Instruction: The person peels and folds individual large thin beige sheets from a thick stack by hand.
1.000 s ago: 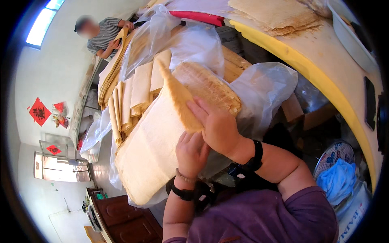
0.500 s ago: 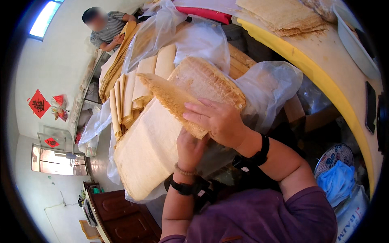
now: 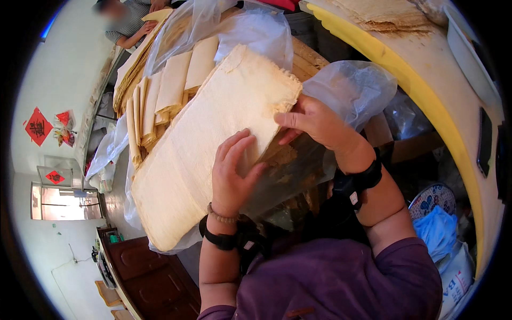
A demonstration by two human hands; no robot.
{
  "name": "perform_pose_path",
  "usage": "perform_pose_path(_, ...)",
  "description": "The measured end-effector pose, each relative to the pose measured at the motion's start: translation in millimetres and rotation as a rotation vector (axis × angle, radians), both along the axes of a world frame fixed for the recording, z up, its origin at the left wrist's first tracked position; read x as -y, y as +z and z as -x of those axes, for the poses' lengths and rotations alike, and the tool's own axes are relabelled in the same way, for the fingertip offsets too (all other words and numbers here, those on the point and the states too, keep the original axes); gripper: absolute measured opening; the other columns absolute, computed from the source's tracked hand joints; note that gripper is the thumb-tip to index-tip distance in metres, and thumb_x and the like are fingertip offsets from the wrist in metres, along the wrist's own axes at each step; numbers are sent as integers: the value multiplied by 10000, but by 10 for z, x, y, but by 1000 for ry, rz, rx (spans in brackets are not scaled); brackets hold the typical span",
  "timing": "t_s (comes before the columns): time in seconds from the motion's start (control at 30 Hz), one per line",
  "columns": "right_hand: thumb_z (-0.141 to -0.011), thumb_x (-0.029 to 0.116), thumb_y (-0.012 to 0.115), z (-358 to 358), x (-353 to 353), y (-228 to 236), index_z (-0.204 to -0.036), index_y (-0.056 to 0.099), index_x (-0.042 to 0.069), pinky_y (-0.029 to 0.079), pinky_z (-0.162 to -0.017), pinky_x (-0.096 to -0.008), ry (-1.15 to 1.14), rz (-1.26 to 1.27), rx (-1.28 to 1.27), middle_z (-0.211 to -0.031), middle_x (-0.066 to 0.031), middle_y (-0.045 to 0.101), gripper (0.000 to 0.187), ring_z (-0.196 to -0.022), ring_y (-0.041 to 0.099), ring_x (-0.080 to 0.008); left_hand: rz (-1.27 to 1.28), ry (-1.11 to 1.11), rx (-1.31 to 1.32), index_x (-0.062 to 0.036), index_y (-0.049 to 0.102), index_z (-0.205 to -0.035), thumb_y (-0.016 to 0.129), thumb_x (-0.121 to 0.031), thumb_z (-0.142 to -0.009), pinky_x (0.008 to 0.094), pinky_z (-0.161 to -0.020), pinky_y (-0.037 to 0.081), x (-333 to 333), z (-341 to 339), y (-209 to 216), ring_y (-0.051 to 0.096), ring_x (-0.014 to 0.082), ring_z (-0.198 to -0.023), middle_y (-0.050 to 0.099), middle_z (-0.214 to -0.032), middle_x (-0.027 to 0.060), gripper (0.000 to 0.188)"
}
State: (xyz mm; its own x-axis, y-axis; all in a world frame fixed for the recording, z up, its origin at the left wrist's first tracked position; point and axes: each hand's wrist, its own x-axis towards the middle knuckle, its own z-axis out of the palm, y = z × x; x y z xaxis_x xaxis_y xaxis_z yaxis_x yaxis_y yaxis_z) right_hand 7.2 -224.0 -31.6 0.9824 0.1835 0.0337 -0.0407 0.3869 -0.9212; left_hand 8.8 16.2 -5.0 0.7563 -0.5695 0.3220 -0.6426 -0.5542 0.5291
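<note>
A long stack of thin, cream-coloured sheets [image 3: 208, 138] with ragged edges lies in front of me, slanting from near left to far right. My left hand [image 3: 233, 173] rests on the top sheet near its right-hand edge, fingers extended and thumb apart. At the far right corner, my right hand [image 3: 312, 121] pinches the sheet edge, with its thumb on top and fingers partly hidden beneath. Folded sheets [image 3: 173, 85] of the same kind stand in a row just beyond the stack.
Clear plastic sheeting [image 3: 346, 90] lies around and under the stacks. A yellow-edged table [image 3: 426, 72] curves along the right, bearing more sheets [image 3: 386, 16], a pale basin [image 3: 469, 53] and a phone [image 3: 484, 141]. A co-worker [image 3: 130, 24] handles sheets at far left. A blue bag [image 3: 437, 229] sits lower right.
The sheet end that was folded up now lies flat across the stack. My left hand has come from under the fold to on top; my right hand has shifted right to the corner.
</note>
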Motion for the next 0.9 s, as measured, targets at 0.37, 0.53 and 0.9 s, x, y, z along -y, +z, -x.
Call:
perform_pose_path(0.37,-837,84,739,-69,33,-126,-1347,497,-48,572,-744,-293,20,78,148,-1097,-132,668,580,-913,658,-162,175,-130,-221,27,633,-1264,786,-94,-848,353,-1086,445,-204,-212,-69,549,260,-1297,580,-1389,163,459)
perform_pose_path(0.53,-807,157,781,-85,46,-135,-1360,490,-53,545,-875,-343,18,162,225,-1186,-168,659,659,-1019,658,-225,219,-90,-290,12,643,-1258,738,-65,-877,361,-1065,469,-213,-152,-32,574,246,-1267,615,-1347,153,400)
perform_pose_path(0.9,-776,109,774,139,-436,80,-1412,431,-9,430,-1063,-383,-334,548,260,-1323,-199,579,733,-1252,550,-309,-425,371,473,-69,661,-1149,702,-122,-824,381,-829,558,312,58,181,686,288,-987,719,-1121,118,332)
